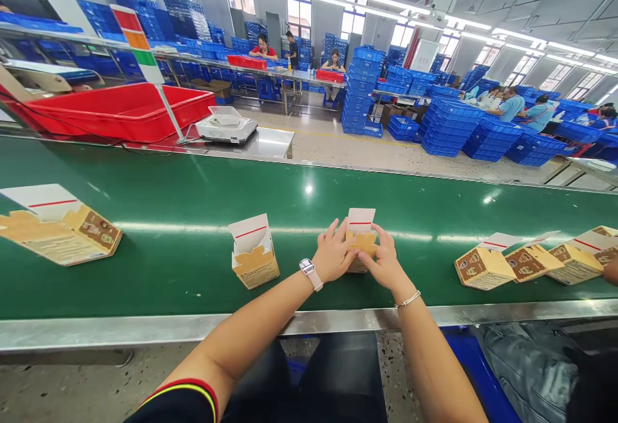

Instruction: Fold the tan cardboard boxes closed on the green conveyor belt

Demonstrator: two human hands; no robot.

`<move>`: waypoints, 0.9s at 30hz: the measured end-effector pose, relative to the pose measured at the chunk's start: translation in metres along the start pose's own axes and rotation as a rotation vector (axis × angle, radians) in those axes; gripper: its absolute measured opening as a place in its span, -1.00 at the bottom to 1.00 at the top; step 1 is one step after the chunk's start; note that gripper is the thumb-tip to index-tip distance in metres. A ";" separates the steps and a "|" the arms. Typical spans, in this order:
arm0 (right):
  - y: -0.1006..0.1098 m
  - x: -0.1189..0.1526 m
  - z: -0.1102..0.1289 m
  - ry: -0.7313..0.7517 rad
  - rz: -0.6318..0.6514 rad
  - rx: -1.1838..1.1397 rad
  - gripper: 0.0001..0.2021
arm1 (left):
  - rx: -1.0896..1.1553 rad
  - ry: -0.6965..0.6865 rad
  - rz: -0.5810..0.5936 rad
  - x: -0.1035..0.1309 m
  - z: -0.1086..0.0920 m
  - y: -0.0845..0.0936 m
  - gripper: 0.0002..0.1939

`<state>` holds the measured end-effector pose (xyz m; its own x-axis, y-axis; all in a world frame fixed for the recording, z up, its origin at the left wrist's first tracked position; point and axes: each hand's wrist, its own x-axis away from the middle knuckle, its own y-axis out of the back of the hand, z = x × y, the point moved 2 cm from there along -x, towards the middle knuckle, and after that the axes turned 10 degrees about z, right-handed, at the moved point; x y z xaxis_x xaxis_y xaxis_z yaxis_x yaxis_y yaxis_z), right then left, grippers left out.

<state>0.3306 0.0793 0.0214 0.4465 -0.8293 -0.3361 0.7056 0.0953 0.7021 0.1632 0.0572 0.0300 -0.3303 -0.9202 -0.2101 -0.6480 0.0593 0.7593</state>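
A small tan box stands on the green belt in front of me, its white lid flap with a red line raised at the back. My left hand, with a watch at the wrist, holds the box's left side, thumb on the front flap. My right hand grips the right side, its thumb on the same flap. Both hands partly cover the box. To the left, another box stands with its lid up and something whitish inside.
Several boxes sit at the right, where another person's hand touches the last. An open box lies far left. A metal edge runs nearest me. Beyond the belt are a red tray and a scale.
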 end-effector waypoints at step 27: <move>0.025 0.021 -0.013 -0.355 -0.752 -0.350 -0.64 | 0.903 0.304 -0.193 -0.002 -0.041 -0.031 -0.76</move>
<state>0.3646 0.0711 0.0240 -0.3555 -0.8560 -0.3752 0.8957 -0.4267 0.1248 0.2122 0.0415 0.0321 -0.0542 -0.9984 -0.0174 -0.9968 0.0551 -0.0571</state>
